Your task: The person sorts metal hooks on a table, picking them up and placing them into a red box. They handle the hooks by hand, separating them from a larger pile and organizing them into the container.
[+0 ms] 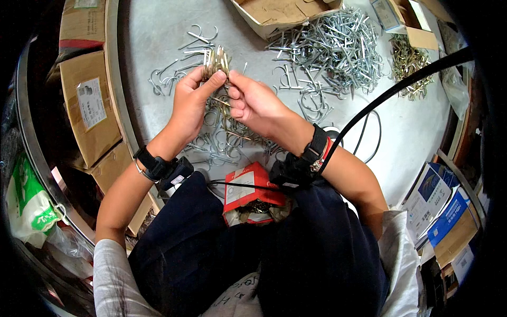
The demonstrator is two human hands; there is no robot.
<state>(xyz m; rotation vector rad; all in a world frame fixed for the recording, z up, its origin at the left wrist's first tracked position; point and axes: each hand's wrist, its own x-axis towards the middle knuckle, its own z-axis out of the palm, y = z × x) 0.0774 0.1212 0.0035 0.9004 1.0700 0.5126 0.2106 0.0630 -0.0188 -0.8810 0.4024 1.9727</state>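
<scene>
The lower ends of the bundle of brass-coloured hooks (215, 57) are hidden behind the left hand's thumb, and the pieces overlap too closely to count. The left hand's (190, 105) other fingers are mostly out of sight behind the bundle. Below the wrists, loose hooks (226, 147) on the grey table (158, 24) are partly covered by the hands, and the contents of the red box (247, 189) between the thighs are dark and hard to make out. A cardboard tray (288, 15) is cut off by the upper edge of the view.

The bundle stands above the left fingertips, clamped between thumb and fingers, its tips fanning upward. The right hand (259, 105) is nearly closed — fingers curled toward the palm, its tips against the bundle's right side — but whether it pinches a piece cannot be told. The silver hook pile (338, 50) lies well apart, beyond the right hand.
</scene>
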